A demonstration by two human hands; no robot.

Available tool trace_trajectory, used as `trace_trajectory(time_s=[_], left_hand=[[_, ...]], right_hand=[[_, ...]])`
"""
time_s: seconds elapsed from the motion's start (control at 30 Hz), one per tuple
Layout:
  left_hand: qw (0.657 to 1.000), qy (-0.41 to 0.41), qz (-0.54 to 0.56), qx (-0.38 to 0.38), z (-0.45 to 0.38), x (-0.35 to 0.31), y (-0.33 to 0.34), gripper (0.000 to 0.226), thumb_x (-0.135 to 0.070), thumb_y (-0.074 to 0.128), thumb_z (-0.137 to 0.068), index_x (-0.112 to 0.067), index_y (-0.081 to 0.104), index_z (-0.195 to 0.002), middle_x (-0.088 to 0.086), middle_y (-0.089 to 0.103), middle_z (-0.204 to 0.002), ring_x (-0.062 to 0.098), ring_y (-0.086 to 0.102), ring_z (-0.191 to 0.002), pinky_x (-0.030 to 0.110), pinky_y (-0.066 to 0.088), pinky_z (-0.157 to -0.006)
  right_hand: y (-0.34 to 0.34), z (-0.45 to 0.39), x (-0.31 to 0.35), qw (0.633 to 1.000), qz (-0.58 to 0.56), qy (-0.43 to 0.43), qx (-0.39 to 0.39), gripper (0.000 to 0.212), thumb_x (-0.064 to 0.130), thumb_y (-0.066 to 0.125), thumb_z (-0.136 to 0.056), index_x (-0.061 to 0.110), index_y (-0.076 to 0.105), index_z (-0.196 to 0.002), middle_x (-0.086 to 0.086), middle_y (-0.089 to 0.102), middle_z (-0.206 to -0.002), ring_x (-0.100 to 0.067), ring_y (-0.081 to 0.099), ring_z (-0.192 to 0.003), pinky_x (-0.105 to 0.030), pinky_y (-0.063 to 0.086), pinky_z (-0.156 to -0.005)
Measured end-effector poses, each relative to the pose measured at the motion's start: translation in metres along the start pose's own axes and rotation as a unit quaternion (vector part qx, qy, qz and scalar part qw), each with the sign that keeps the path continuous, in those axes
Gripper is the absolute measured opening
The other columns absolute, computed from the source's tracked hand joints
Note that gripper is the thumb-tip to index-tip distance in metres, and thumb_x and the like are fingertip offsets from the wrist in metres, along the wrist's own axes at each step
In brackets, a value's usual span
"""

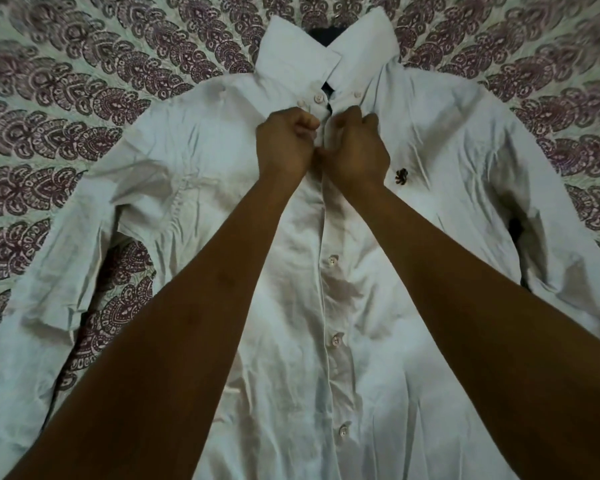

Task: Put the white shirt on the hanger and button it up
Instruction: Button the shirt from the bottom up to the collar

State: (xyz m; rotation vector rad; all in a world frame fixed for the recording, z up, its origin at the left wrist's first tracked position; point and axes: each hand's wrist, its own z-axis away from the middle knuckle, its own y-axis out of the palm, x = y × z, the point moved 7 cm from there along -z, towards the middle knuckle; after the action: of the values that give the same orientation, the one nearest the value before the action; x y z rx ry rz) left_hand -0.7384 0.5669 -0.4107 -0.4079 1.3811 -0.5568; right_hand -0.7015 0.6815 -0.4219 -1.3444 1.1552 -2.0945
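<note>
My left hand [284,147] and right hand [355,150] sit knuckle to knuckle high on the chest of the shirt [430,140], just below the collar [302,53]. Both are curled tight: the left pinches the placket edge on its side, the right pinches the edge on the other, and the two edges meet between my thumbs. I cannot tell whether a button sits under the fingers. The shirt lies flat, front up, on a patterned bedsheet [66,81], sleeves spread to either side. Just above my hands one button [317,98] shows near the collar, with a dark gap beside it. Below my wrists three more buttons run down the closed front, the top one [332,260] between my forearms. A small dark logo [400,175] sits just beside my right wrist. Something dark shows inside the collar opening [321,34]; I cannot tell if it is the hanger.
</note>
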Motion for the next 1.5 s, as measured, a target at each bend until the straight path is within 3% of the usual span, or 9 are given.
trace_trajectory(time_s=[0.13, 0.23, 0.37, 0.47, 0.57, 0.67, 1.03, 1.37, 1.5], left_hand=[[0.999, -0.019, -0.002, 0.037, -0.007, 0.007, 0.014, 0.023, 0.003, 0.055, -0.079, -0.005, 0.072, -0.093, 0.01, 0.073, -0.095, 0.02, 0.068, -0.09, 0.028, 0.053, -0.089], [0.999, -0.006, -0.031, 0.04, -0.008, 0.008, 0.021, 0.021, -0.004, 0.06, -0.081, -0.008, 0.072, -0.097, 0.007, 0.072, -0.102, 0.017, 0.066, -0.096, 0.02, 0.049, -0.091], [0.989, 0.048, -0.129, 0.053, -0.007, 0.001, 0.031, 0.015, -0.01, 0.066, -0.08, -0.008, 0.072, -0.094, 0.008, 0.072, -0.101, 0.02, 0.065, -0.096, 0.027, 0.05, -0.088], [0.994, 0.02, -0.103, 0.032, -0.008, 0.001, 0.028, 0.01, -0.004, 0.069, -0.074, -0.01, 0.072, -0.081, 0.006, 0.072, -0.09, 0.021, 0.067, -0.088, 0.029, 0.053, -0.082], [0.998, 0.0, -0.063, 0.011, -0.007, 0.0, 0.024, 0.008, -0.005, 0.072, -0.071, -0.012, 0.072, -0.077, 0.004, 0.073, -0.084, 0.02, 0.068, -0.082, 0.028, 0.054, -0.076], [0.999, 0.007, -0.047, 0.011, -0.004, -0.006, 0.021, 0.015, -0.002, 0.064, -0.076, -0.011, 0.074, -0.081, 0.004, 0.073, -0.088, 0.017, 0.067, -0.085, 0.026, 0.054, -0.08], [0.999, -0.047, 0.019, 0.014, 0.002, -0.002, 0.023, 0.009, -0.012, 0.068, -0.076, -0.015, 0.074, -0.082, 0.0, 0.074, -0.088, 0.015, 0.068, -0.087, 0.03, 0.054, -0.086], [0.997, -0.078, 0.003, 0.022, 0.001, 0.0, 0.025, 0.013, -0.008, 0.06, -0.079, -0.015, 0.07, -0.082, 0.002, 0.072, -0.092, 0.02, 0.066, -0.093, 0.036, 0.054, -0.086], [0.993, -0.106, 0.044, 0.014, 0.007, 0.0, 0.023, 0.017, -0.002, 0.058, -0.077, -0.01, 0.071, -0.084, 0.008, 0.072, -0.092, 0.025, 0.068, -0.091, 0.037, 0.056, -0.085]], right_hand=[[-0.002, -0.009, -0.007, 1.0, -0.008, 0.019, -0.007, 0.039, 0.036, 0.059, -0.084, 0.008, 0.055, -0.11, -0.011, 0.056, -0.113, -0.027, 0.058, -0.096, -0.027, 0.033, -0.067], [-0.012, -0.01, -0.026, 0.99, -0.125, 0.049, -0.032, 0.017, 0.026, 0.064, -0.081, 0.009, 0.068, -0.079, -0.008, 0.068, -0.082, -0.018, 0.06, -0.075, -0.024, 0.036, -0.06], [-0.002, 0.0, -0.056, 0.891, -0.41, 0.193, 0.0, 0.031, 0.005, 0.068, -0.074, 0.018, 0.058, -0.047, -0.01, 0.06, -0.059, -0.023, 0.056, -0.057, -0.031, 0.048, -0.055], [0.006, 0.01, -0.054, 0.832, -0.503, 0.231, 0.047, 0.028, -0.002, 0.064, -0.079, 0.011, 0.056, -0.055, -0.012, 0.057, -0.067, -0.023, 0.055, -0.061, -0.026, 0.049, -0.054], [0.006, 0.012, -0.054, 0.832, -0.507, 0.222, 0.036, 0.028, -0.003, 0.063, -0.08, 0.013, 0.058, -0.057, -0.011, 0.059, -0.07, -0.024, 0.056, -0.072, -0.034, 0.051, -0.072], [0.01, 0.012, -0.051, 0.849, -0.486, 0.207, 0.03, 0.026, -0.002, 0.065, -0.078, 0.016, 0.063, -0.061, -0.005, 0.062, -0.068, -0.02, 0.059, -0.071, -0.033, 0.05, -0.076], [0.011, 0.016, -0.046, 0.83, -0.522, 0.197, 0.011, 0.027, -0.007, 0.057, -0.081, 0.011, 0.064, -0.062, 0.003, 0.061, -0.053, -0.012, 0.057, -0.057, -0.02, 0.05, -0.061], [0.01, 0.017, -0.044, 0.803, -0.547, 0.228, 0.064, 0.023, 0.009, 0.052, -0.088, 0.008, 0.063, -0.068, -0.006, 0.061, -0.066, -0.012, 0.056, -0.055, -0.017, 0.046, -0.049], [0.011, 0.013, -0.046, 0.812, -0.535, 0.22, 0.077, 0.021, 0.009, 0.056, -0.087, 0.01, 0.064, -0.068, -0.003, 0.061, -0.062, -0.01, 0.054, -0.052, -0.017, 0.045, -0.049]])
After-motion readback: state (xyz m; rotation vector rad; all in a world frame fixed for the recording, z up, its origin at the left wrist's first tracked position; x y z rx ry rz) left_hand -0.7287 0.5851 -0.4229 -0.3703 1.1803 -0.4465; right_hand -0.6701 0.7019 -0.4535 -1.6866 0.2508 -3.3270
